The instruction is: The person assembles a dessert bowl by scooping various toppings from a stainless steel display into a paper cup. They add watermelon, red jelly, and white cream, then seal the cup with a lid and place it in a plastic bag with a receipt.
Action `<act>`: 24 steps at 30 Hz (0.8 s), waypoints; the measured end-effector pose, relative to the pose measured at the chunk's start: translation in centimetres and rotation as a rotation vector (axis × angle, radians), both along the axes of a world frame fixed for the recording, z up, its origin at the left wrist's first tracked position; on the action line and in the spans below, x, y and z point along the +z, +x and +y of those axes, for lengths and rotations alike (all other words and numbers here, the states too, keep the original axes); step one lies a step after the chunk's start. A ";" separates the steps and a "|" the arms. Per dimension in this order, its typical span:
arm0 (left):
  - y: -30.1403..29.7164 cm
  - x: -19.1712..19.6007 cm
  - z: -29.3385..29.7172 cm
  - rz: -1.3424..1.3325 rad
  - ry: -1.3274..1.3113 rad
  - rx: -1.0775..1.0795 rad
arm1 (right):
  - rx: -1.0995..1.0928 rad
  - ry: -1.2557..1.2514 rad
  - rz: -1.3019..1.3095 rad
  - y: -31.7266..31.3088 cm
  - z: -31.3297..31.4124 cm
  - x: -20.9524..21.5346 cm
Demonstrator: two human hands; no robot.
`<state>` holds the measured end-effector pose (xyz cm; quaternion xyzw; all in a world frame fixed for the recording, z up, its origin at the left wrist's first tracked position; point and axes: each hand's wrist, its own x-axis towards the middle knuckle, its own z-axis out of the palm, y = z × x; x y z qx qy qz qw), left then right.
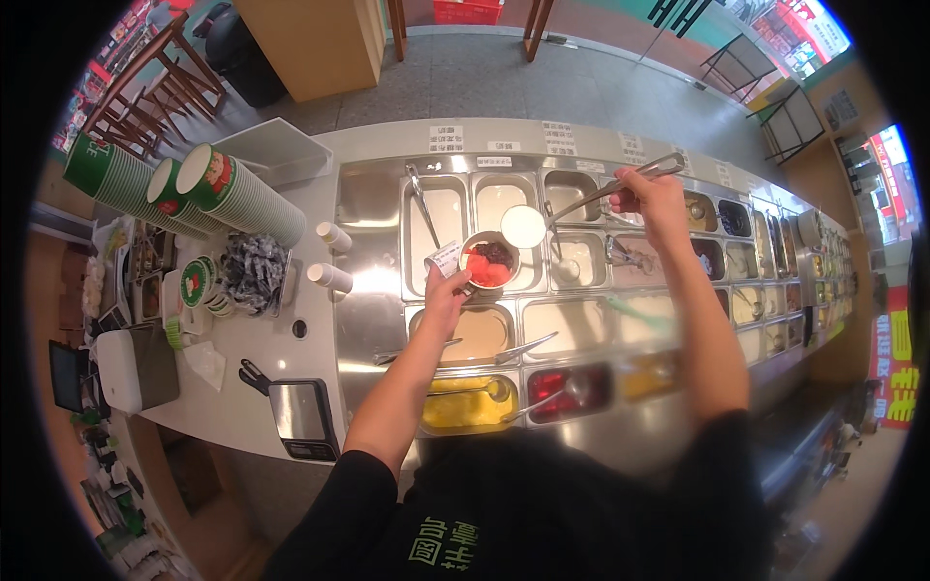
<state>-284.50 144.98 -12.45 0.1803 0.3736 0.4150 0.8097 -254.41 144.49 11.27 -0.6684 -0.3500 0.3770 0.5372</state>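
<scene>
My left hand (pixel 449 293) is closed around a small bowl (pixel 496 285) with red fruit pieces (pixel 487 270) and dark beans or jelly (pixel 495 254) in it. A white printed slip (pixel 444 259) is at the bowl's left side, by my fingers. In my right hand (pixel 651 198) is the long metal handle of a ladle (pixel 523 227), its round end full of something white. That end hangs just beyond and to the right of the bowl, above the steel pans. What exactly the white filling is, I cannot tell.
Steel pans hold white, tan, yellow (pixel 465 409) and red (pixel 572 387) foods, several with ladles. At left stand stacks of paper cups (pixel 254 200), two small white stacks (pixel 331 278), a pile of dark packets (pixel 254 274) and a scale (pixel 300 412).
</scene>
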 end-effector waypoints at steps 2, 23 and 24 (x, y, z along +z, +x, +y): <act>0.7 0.1 0.3 -0.013 0.007 -0.009 | 0.023 0.004 0.026 -0.5 -0.1 0.0; 2.9 1.4 2.4 -0.033 0.056 -0.055 | 0.521 0.496 -0.999 -6.7 -6.4 -0.8; 3.0 1.8 2.4 -0.046 0.067 -0.055 | 0.558 0.522 -1.056 -6.9 -6.9 -0.6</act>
